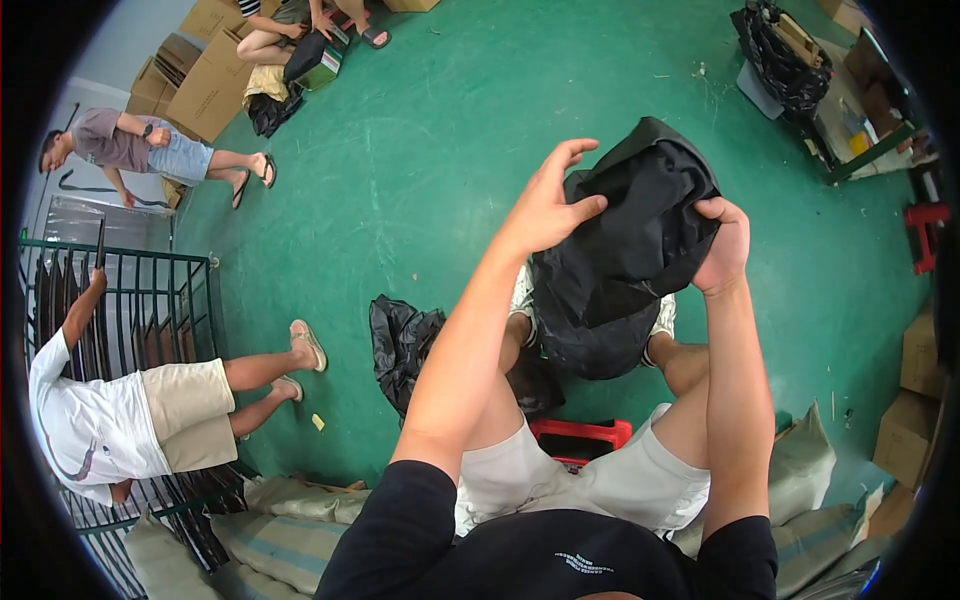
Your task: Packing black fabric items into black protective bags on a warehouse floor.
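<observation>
A bunched black garment point(625, 250) is held up over the person's knees, between both hands. Right hand point(722, 245) grips its right edge, fist closed; left hand point(550, 205) rests open-fingered on its left.

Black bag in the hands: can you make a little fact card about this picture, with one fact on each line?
Held thing: black bag, crumpled, held up in front of the person
Left hand: flat on the bag's left side, fingers spread
Right hand: gripping the bag's right edge
Under the bag: the person's knees and a red crate
On the floor nearby: another black bag
Floor: green
Other people: three, on the left
</observation>
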